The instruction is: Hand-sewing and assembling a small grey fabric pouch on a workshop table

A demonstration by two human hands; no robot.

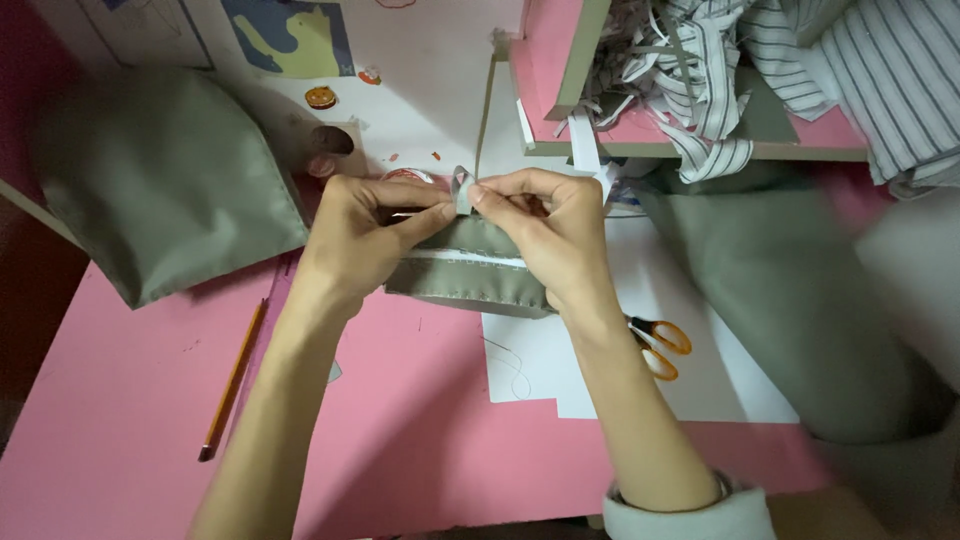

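Both hands, left (355, 235) and right (545, 235), pinch a small grey loop (462, 190) between thumb and fingers atop the folded olive fabric (465, 275), above the pink worktop (130, 400) near its far edge. Scissors (660, 345) lie just right; a pencil (232, 380) left.

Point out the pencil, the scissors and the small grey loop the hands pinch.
pencil (233, 378), head view, mid shaft.
scissors (668, 340), head view, orange handle loop.
grey loop (461, 187), head view, top of the strip between the fingertips.
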